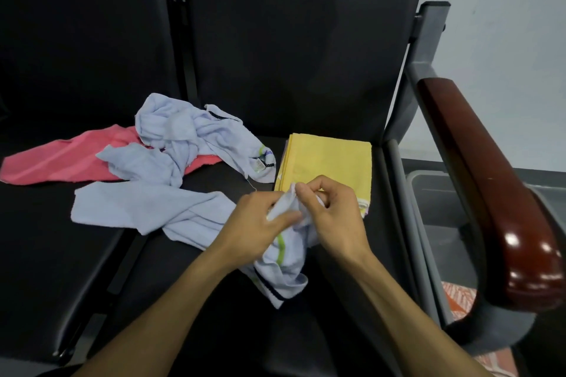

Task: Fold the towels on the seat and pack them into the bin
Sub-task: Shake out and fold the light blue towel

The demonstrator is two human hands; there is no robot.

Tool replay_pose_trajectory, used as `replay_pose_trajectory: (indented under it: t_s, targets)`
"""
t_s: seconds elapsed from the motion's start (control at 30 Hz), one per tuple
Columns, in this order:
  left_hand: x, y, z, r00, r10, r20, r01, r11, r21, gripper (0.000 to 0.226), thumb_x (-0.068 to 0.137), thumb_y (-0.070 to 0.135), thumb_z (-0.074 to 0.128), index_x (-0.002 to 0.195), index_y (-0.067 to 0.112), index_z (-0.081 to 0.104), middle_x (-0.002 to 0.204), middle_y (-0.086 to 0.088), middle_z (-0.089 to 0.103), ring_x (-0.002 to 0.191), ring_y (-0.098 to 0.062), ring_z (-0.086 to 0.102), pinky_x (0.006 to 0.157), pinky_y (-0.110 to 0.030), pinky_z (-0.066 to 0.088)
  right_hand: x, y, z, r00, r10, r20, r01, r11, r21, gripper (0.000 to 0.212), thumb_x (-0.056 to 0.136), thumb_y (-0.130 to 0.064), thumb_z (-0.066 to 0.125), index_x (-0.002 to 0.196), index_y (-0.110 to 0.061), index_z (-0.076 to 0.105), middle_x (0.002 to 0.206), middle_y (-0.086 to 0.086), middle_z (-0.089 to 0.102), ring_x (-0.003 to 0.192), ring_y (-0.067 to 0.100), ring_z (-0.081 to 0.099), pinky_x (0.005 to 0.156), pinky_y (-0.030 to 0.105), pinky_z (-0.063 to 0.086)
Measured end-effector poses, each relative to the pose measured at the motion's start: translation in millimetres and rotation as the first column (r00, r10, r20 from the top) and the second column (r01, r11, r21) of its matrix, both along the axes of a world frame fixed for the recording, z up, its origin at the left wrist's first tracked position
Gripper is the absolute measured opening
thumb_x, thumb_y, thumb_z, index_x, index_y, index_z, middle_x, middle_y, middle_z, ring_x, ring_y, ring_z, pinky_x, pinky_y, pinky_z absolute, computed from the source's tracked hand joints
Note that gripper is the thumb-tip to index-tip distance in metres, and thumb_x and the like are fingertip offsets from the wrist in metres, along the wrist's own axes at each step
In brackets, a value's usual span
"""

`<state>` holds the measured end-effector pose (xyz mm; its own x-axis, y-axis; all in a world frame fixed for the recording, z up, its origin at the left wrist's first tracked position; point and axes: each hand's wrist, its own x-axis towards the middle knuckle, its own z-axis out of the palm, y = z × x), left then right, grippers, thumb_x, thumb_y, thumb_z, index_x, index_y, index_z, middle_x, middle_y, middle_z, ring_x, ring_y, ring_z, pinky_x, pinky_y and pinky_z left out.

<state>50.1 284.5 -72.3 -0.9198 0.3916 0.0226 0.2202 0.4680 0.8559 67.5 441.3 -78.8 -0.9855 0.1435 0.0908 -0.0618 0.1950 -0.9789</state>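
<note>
A pale blue towel [147, 208] with a green and a dark stripe trails across the black seat [306, 101]. My left hand [254, 220] and my right hand [333, 208] both pinch its bunched end close together, just above the seat. A second pale blue towel [183, 135] lies crumpled farther back, on top of a pink towel [58, 159] spread flat at the left. A folded yellow towel [330, 162] lies flat behind my right hand. The grey bin [441, 202] stands on the floor to the right of the seat, partly hidden by the armrest.
A glossy dark red wooden armrest [496, 193] on a grey metal frame [425, 49] runs along the right side, between the seat and the bin. A gap [180, 40] divides this seat from the black seat at the left. A pale wall is behind.
</note>
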Motion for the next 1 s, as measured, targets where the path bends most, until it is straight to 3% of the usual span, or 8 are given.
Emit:
replay_pose_trajectory:
  t_s: [0.1, 0.2, 0.33, 0.47, 0.57, 0.67, 0.8, 1.0]
  targets:
    - [-3, -2, 3, 0.976, 0.217, -0.004, -0.215, 0.968, 0.131, 0.025, 0.098, 0.025, 0.062, 0.076, 0.011, 0.064, 0.062, 0.004, 0.055, 0.057, -0.01, 0.048, 0.059, -0.033, 0.043, 1, 2, -1, 0.986, 0.149, 0.079, -0.152, 0.988, 0.039, 0.032, 0.094, -0.035, 0.068, 0.078, -0.007, 0.062, 0.058, 0.005, 0.058, 0.053, 0.013, 0.049, 0.049, 0.025, 0.037]
    - [-6, -6, 10, 0.898, 0.44, -0.016, -0.424, 0.873, 0.24, 0.024, 0.101, 0.015, 0.056, 0.08, 0.02, 0.065, 0.075, -0.001, 0.067, 0.067, -0.013, 0.062, 0.069, -0.033, 0.049, 0, 7, -9, 0.968, 0.192, 0.162, -0.228, 0.943, 0.241, 0.037, 0.092, -0.03, 0.069, 0.071, -0.002, 0.055, 0.06, -0.003, 0.047, 0.055, 0.008, 0.039, 0.054, 0.029, 0.032]
    - [-6, -8, 13, 0.848, 0.526, 0.057, -0.515, 0.796, 0.318, 0.035, 0.104, 0.013, 0.051, 0.086, 0.042, 0.056, 0.079, 0.021, 0.065, 0.082, 0.021, 0.06, 0.074, -0.006, 0.044, -1, 12, -10, 0.977, 0.109, 0.181, -0.154, 0.955, 0.255, 0.024, 0.097, -0.03, 0.063, 0.078, -0.016, 0.059, 0.068, 0.004, 0.063, 0.058, 0.01, 0.049, 0.057, 0.028, 0.04]
    - [-11, -13, 5, 0.883, 0.446, 0.148, -0.468, 0.802, 0.371, 0.017, 0.103, 0.021, 0.055, 0.098, 0.025, 0.07, 0.096, 0.006, 0.076, 0.097, -0.012, 0.071, 0.087, -0.035, 0.056, 1, 8, -6, 0.991, 0.047, 0.125, -0.077, 0.966, 0.248, 0.024, 0.097, -0.029, 0.061, 0.082, -0.011, 0.056, 0.063, 0.002, 0.057, 0.055, 0.011, 0.041, 0.048, 0.022, 0.03]
    - [-8, -10, 7, 0.973, 0.21, 0.099, -0.228, 0.945, 0.233, 0.019, 0.092, 0.036, 0.068, 0.104, 0.021, 0.069, 0.098, 0.004, 0.074, 0.093, -0.007, 0.069, 0.08, -0.027, 0.053, 1, 7, -3, 0.995, 0.066, 0.072, -0.076, 0.987, 0.139, 0.027, 0.097, -0.03, 0.062, 0.077, -0.011, 0.06, 0.063, 0.013, 0.059, 0.056, 0.012, 0.045, 0.05, 0.028, 0.034]
    - [1, 0, 4, 0.99, -0.043, 0.131, 0.035, 0.998, 0.057, 0.02, 0.088, 0.022, 0.074, 0.106, 0.024, 0.068, 0.095, 0.013, 0.074, 0.086, 0.003, 0.067, 0.073, -0.02, 0.052, 2, 5, 2, 0.992, 0.126, 0.03, -0.127, 0.992, 0.026, 0.031, 0.097, -0.03, 0.065, 0.077, -0.007, 0.064, 0.062, 0.009, 0.06, 0.058, 0.013, 0.049, 0.051, 0.026, 0.038]
    - [-1, -2, 2, 0.987, 0.154, -0.054, -0.151, 0.987, 0.051, 0.008, 0.095, 0.012, 0.064, 0.098, 0.017, 0.07, 0.09, 0.006, 0.074, 0.083, -0.006, 0.068, 0.073, -0.027, 0.052, 2, 7, 5, 0.984, 0.157, 0.088, -0.154, 0.987, -0.035, 0.032, 0.093, -0.033, 0.07, 0.08, -0.004, 0.063, 0.065, 0.01, 0.064, 0.058, 0.019, 0.058, 0.046, 0.026, 0.043]
    - [-8, -13, 5, 0.867, 0.499, 0.013, -0.486, 0.838, 0.25, 0.007, 0.099, 0.013, 0.056, 0.099, 0.01, 0.063, 0.099, -0.008, 0.07, 0.089, -0.017, 0.063, 0.091, -0.045, 0.052, -2, 16, -4, 0.957, 0.193, 0.216, -0.252, 0.922, 0.293, 0.029, 0.095, -0.02, 0.064, 0.068, -0.015, 0.056, 0.057, -0.011, 0.05, 0.051, 0.002, 0.039, 0.05, 0.02, 0.032]
